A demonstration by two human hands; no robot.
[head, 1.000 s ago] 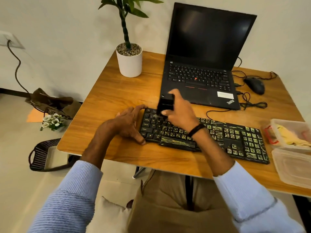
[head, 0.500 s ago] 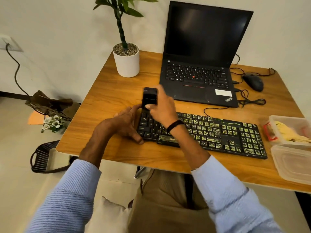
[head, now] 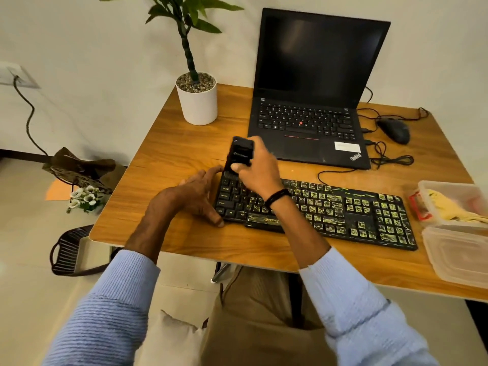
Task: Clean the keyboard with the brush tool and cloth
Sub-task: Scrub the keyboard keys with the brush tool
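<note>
Black, with yellow-green residue over most keys, the keyboard point(head: 314, 211) is seen lying on the wooden table point(head: 169, 157), in front of the open laptop point(head: 311, 101). Its left end is braced by the left hand point(head: 196, 198), fingers spread, thumb at the near corner and forefinger at the far corner. The black brush tool point(head: 239, 154) is gripped upright by the right hand point(head: 257, 167), thumb and fingers closed around it, at the keyboard's far left corner. A yellow cloth point(head: 449, 207) is noted inside a clear container point(head: 454, 188) at the right.
</note>
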